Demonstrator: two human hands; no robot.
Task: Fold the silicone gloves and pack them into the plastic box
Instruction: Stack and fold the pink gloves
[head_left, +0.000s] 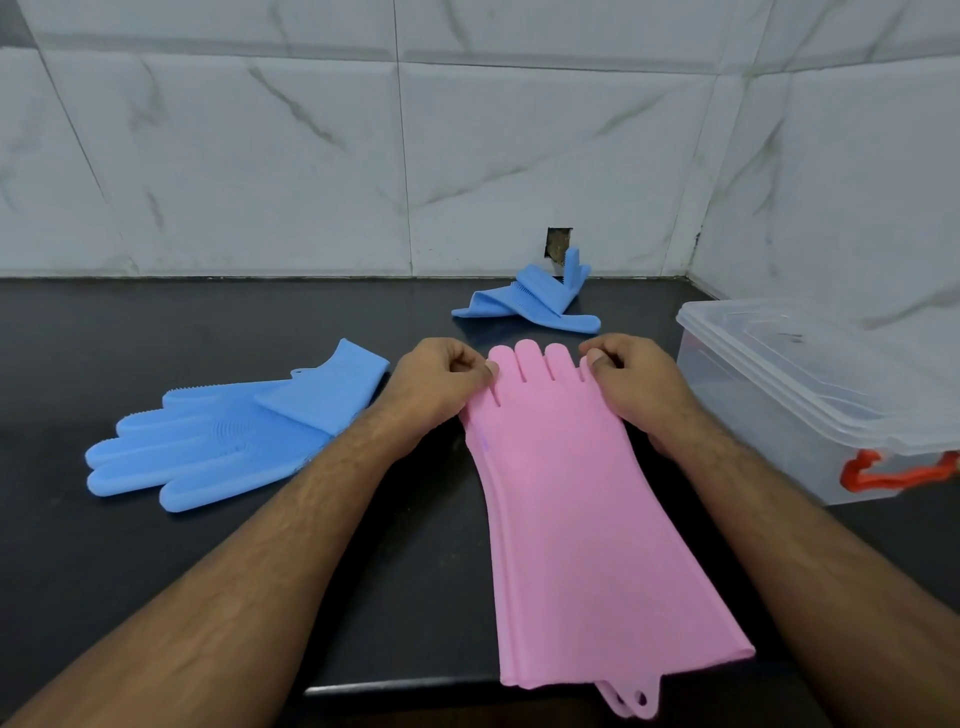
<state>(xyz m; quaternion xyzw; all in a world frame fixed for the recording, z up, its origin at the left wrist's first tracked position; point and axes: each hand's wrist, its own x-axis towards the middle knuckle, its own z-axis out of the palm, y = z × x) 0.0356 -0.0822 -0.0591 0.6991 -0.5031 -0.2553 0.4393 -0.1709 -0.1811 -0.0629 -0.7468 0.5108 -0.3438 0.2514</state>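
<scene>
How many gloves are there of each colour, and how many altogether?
Blue silicone gloves: 2, one flat on the left, one crumpled by the wall
Pink silicone gloves: 2, stacked
Total: 4

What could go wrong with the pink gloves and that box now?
The pink gloves look stacked, and their cuff end hangs past the counter edge, so they might slide off. The left hand and right hand pinch only the finger ends, so the layers could slip apart during folding. The plastic box appears to have its lid on, so packing may stall until it is opened.
</scene>
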